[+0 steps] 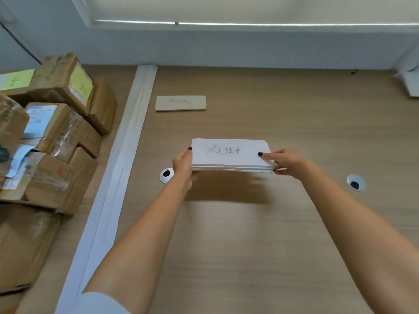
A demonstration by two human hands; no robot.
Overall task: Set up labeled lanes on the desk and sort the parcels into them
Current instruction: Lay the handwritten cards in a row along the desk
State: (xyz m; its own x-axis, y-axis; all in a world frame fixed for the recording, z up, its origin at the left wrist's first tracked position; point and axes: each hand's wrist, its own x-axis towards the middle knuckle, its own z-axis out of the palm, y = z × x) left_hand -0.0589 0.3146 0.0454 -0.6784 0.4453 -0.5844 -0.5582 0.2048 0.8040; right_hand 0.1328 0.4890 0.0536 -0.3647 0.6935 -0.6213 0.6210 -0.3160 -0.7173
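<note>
A white handwritten label card is pinched at its short ends by the left hand and right hand, raised above the desk at centre frame. It looks light, fairly stiff and layered; end grips suit it. The parcels at left are cut off, their labels unreadable.

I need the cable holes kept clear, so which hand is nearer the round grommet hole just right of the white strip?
Left. The left hand is right beside that grommet, gripping the label card; the right hand holds the card's far end.

White card handwritten "处理中"; other labels illegible.
</note>
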